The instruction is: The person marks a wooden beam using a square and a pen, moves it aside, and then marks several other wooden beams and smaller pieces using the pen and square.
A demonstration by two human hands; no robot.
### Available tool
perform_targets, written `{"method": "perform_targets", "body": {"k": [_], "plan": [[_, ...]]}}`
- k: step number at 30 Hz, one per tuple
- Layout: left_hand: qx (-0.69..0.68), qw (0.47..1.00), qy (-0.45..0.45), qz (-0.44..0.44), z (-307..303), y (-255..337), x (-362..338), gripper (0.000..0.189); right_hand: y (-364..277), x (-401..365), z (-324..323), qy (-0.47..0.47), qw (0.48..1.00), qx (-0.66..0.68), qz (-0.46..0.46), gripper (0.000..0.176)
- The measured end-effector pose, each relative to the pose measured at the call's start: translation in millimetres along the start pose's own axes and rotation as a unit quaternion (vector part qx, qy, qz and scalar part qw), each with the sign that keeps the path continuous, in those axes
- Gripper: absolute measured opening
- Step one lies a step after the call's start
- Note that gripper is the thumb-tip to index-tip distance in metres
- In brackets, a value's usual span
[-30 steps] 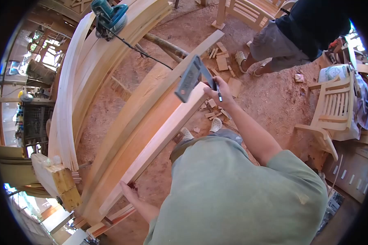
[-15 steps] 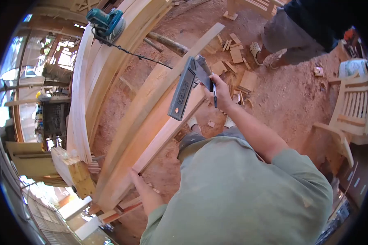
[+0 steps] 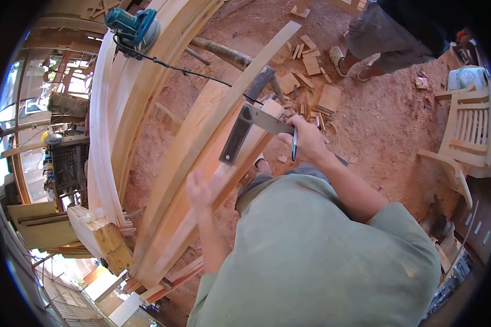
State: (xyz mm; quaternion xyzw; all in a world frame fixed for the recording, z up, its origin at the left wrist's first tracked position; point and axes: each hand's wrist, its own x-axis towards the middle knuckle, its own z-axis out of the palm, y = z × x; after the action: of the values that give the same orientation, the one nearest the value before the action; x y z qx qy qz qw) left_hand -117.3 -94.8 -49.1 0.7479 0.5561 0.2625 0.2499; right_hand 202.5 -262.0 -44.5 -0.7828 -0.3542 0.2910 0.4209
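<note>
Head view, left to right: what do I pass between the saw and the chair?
Circular saw → left hand → try square → right hand → wooden chair.

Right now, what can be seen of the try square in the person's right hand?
The try square is L-shaped: a dark grey stock and a thin metal blade at a right angle. The right hand grips the blade's far end, a pen in the same grip. The blade seems to lie across the end of a pale plank, with the stock running along the plank's side.
</note>
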Motion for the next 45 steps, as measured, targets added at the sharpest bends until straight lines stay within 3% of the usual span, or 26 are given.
{"method": "perform_targets", "body": {"k": [2,3,5,6,8,9,12,13,15,16,23,26,28,31,36,38,42,45], "plan": [[-0.076,0.993,-0.016,0.095,30,58,17,0.051,-6,-7,10,-0.002,0.999,0.019,0.036,0.024],[-0.076,0.992,-0.02,0.094,33,73,24,0.051,-8,-9,17,-0.001,0.999,0.019,0.04,0.024],[-0.025,0.978,-0.205,-0.034,35,93,35,0.048,-12,-13,32,0.015,0.999,0.036,0.028,0.024],[-0.024,0.976,-0.214,-0.031,34,97,38,0.048,-28,-17,29,0.014,0.999,0.028,0.044,0.02],[0.199,0.955,-0.216,-0.05,37,101,43,0.049,-27,-17,34,0.023,0.998,0.029,0.059,0.019],[0.2,0.952,-0.226,-0.047,39,98,43,0.049,-26,-17,36,0.024,0.997,0.029,0.067,0.017],[0.093,0.986,-0.122,0.068,49,80,30,0.052,-25,-22,35,0.04,0.995,0.067,0.061,0.02],[0.095,0.985,-0.129,0.064,53,76,27,0.052,-23,-22,35,0.038,0.995,0.066,0.069,0.02],[0.123,0.971,-0.073,0.189,63,71,23,0.05,-19,-20,36,0.024,0.991,0.094,0.087,0.018],[0.107,0.969,-0.072,0.209,66,69,25,0.05,-19,-18,35,0.022,0.992,0.094,0.082,0.018],[0.071,0.973,-0.127,0.177,61,74,27,0.048,-12,-13,22,-0.033,0.993,0.087,0.074,0.018],[0.072,0.972,-0.115,0.191,63,73,27,0.045,-26,-15,-1,-0.072,0.986,0.041,0.142,0.022],[0.073,0.97,-0.11,0.207,62,74,26,0.045,-16,-17,-10,0.036,0.984,0.168,0.053,0.026],[0.078,0.966,-0.107,0.224,63,72,26,0.045,-5,-8,-20,0.075,0.982,0.17,-0.021,0.029],[0.08,0.965,-0.108,0.223,64,69,27,0.048,-19,-9,-37,0.001,0.976,0.216,-0.005,0.025],[0.077,0.966,-0.11,0.223,65,68,27,0.049,-26,-5,-35,-0.027,0.987,0.158,0.01,0.024],[0.066,0.975,-0.12,0.175,64,73,27,0.051,-33,-2,-25,-0.02,0.989,0.147,0.001,0.022],[0.056,0.981,-0.127,0.132,63,76,27,0.053,-35,-1,-23,0.009,0.989,0.133,-0.067,0.022]]}}
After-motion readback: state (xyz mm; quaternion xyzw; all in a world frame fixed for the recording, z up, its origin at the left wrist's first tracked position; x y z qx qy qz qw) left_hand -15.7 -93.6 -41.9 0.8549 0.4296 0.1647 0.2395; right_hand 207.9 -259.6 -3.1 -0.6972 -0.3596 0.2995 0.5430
